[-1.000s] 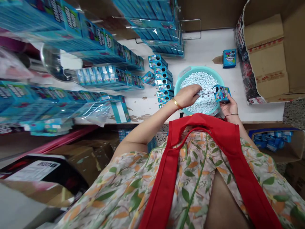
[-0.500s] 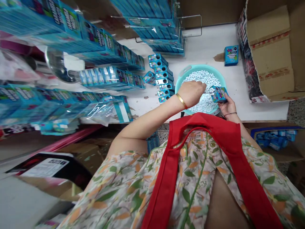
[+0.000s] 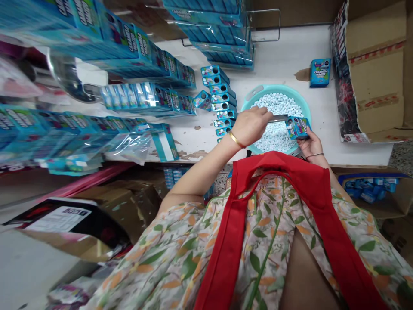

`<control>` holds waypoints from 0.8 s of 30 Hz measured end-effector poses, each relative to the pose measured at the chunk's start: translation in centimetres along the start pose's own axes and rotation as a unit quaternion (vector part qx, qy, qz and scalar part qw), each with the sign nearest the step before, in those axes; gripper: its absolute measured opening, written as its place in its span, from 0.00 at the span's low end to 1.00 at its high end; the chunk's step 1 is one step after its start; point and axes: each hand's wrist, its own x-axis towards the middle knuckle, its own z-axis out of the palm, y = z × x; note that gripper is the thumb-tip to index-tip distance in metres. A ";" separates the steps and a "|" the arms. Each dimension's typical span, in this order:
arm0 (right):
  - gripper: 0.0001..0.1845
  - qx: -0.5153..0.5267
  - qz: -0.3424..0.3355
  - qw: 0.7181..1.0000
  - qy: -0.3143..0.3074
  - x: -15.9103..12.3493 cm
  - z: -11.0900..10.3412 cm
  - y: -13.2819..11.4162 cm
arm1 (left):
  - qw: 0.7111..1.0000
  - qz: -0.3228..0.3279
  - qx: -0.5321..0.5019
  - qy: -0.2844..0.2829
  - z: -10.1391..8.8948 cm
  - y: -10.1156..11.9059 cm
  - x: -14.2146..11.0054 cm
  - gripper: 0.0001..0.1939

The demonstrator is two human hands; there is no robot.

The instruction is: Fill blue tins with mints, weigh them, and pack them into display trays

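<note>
A turquoise basin [image 3: 305, 107] on the white table holds many small pale blue candies [image 3: 279, 103]. Over its left side, my left hand [image 3: 251, 125], with a gold bracelet at the wrist, is closed around a slim metal utensil [image 3: 278, 117]. The utensil's far end reaches the left end of a small blue candy box [image 3: 297, 127]; whether it goes inside cannot be told. My right hand [image 3: 310, 142] grips that box from its right side, above the basin's right rim. Left of the basin stands a column of similar small boxes [image 3: 222, 98] with dark round openings facing up.
One blue box [image 3: 320, 72] stands at the back right, beside a large open carton [image 3: 374, 82]. Stacked blue packs [image 3: 219, 38] and long rows of boxes [image 3: 129, 47] fill the left and back. A metal bowl [image 3: 69, 77] sits among them. Below right, another carton [image 3: 400, 198] holds blue packets.
My left hand has drawn back to the left from the candies, and the metal utensil now shows between it and the box. My right hand still holds the box. The view has shifted slightly.
</note>
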 end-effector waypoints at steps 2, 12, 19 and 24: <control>0.12 -0.006 -0.023 1.000 0.002 -0.4 0.0 -0.4 | 0.999 -0.040 -0.007 0.000 3.0 -2.4 0.8 0.15; 0.22 -0.041 -0.139 0.989 0.010 -1.5 -1.4 -2.1 | 0.975 0.015 -0.146 -0.165 16.1 1.3 1.9 0.18; 0.17 0.006 -0.118 0.993 0.010 -1.8 -2.0 -2.6 | 0.942 0.031 -0.311 -0.125 14.8 -0.3 0.7 0.17; 0.13 0.028 -0.070 0.997 0.014 -2.0 -1.6 -2.3 | 0.929 0.067 -0.363 -0.010 9.2 -2.8 -0.7 0.17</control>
